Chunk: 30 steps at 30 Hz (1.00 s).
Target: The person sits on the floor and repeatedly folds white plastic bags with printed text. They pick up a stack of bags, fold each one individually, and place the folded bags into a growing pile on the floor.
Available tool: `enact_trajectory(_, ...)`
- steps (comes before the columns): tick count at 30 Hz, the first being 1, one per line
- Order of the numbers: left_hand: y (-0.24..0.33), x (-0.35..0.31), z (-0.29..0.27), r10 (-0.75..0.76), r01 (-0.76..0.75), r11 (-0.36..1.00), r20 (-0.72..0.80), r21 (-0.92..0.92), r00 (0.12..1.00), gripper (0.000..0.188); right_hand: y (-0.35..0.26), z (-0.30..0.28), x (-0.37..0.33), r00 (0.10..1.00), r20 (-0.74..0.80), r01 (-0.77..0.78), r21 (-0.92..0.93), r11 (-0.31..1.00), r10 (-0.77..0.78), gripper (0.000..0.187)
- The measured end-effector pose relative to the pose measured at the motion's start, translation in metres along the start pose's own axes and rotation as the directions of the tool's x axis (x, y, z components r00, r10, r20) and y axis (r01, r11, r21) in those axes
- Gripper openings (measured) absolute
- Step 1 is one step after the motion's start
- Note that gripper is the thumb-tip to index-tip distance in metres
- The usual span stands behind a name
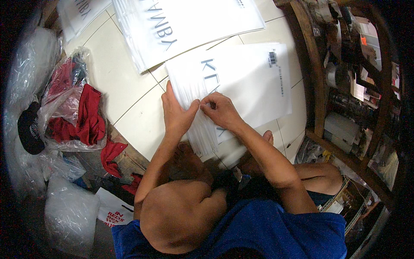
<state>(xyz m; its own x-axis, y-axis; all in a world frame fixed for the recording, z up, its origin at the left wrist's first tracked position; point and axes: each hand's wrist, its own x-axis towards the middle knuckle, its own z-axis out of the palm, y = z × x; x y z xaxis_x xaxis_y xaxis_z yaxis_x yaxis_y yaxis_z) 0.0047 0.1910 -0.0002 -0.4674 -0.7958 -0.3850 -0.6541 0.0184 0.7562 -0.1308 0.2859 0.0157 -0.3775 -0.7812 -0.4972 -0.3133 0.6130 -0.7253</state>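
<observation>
A stack of white plastic bags [254, 86] with dark lettering and a barcode lies on the tiles in front of me. Its left side shows many layered clear edges. My left hand [177, 111] is closed on that side, the fingers at the outer edge and the thumb on top. Close to that thumb, my right hand [222, 111] has its thumb and fingertips pinched together at the edge of the top bag. The fingertips partly hide what they pinch. My right wrist lies over the lower part of the stack.
A larger stack of white printed bags [207, 21] lies beyond, and another printed stack [82, 17] at the far left. Red cloth in clear plastic [82, 116] and bulging clear plastic sacks [71, 213] line the left. Wooden beams [317, 86] border the tiled floor on the right.
</observation>
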Motion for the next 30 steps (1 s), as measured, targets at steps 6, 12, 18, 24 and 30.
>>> enact_trajectory(6, -0.005, 0.0, 0.002, 0.038, -0.038, 0.999, -0.015, 0.014, 0.999, 0.098, 0.002, 0.004, 0.004, 0.996, -0.035, 0.083, -0.1, 0.992, -0.087, 0.019)
enact_trajectory(12, -0.003, 0.0, 0.001, 0.032, -0.032, 0.999, -0.006, 0.02, 0.999, 0.097, -0.004, -0.001, 0.006, 1.0, 0.021, 0.011, 0.005, 1.0, -0.011, 0.016)
enact_trajectory(18, -0.001, 0.0, 0.0, 0.034, -0.034, 0.999, -0.007, 0.013, 0.999, 0.096, 0.003, 0.008, 0.006, 0.991, -0.069, 0.096, -0.252, 0.963, -0.117, 0.015)
enact_trajectory(24, -0.002, -0.002, 0.0, 0.038, -0.038, 0.999, -0.02, 0.002, 0.999, 0.096, -0.02, -0.007, 0.0, 0.977, -0.085, -0.206, -0.132, 0.969, 0.196, 0.017)
enact_trajectory(30, -0.002, -0.002, -0.001, 0.038, -0.038, 0.999, -0.01, -0.03, 0.999, 0.096, 0.009, 0.0, -0.008, 0.93, -0.354, 0.099, -0.021, 0.995, -0.1, 0.012)
